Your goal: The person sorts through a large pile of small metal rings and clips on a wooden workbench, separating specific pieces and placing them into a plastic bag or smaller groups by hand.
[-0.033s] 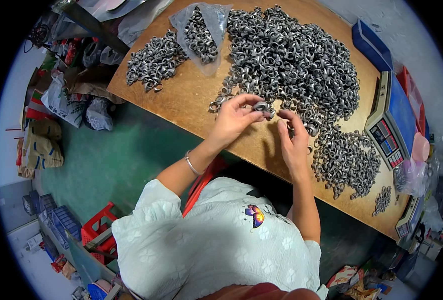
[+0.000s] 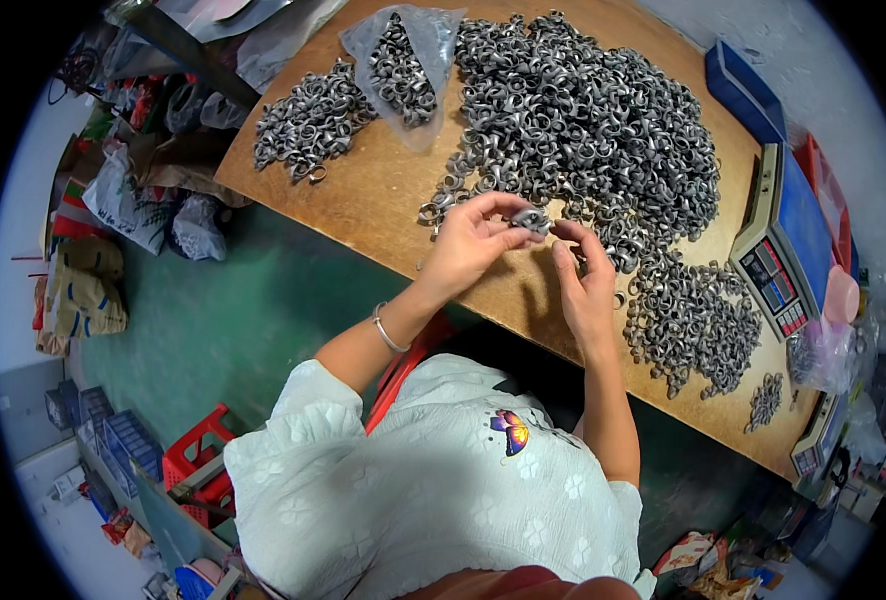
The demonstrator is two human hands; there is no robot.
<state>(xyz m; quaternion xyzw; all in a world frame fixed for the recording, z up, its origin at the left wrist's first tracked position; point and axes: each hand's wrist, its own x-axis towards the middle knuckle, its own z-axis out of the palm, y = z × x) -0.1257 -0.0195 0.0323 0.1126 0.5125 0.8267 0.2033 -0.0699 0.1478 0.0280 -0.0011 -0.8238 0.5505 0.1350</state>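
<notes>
My left hand (image 2: 471, 242) is closed on a few metal rings (image 2: 531, 219), pinching them between thumb and fingers just above the table's near edge. Close to the right of these rings is my right hand (image 2: 587, 290). Its thumb and forefinger are bent and apart, and I make out nothing held between them. Beyond both hands lies a large heap of grey metal rings (image 2: 588, 120). A smaller pile of rings (image 2: 693, 325) spreads to the right of my right hand.
On the wooden table (image 2: 393, 185), another ring pile (image 2: 313, 120) lies at left beside a clear plastic bag (image 2: 418, 75) of rings. At right stand a scale (image 2: 778, 280), a blue tray (image 2: 743, 90) and a red tray (image 2: 825, 190). A red stool (image 2: 198, 465) is at lower left.
My left hand and the rings in it have shifted very slightly, and the rings sit at a slightly different angle. My right hand has barely moved.
</notes>
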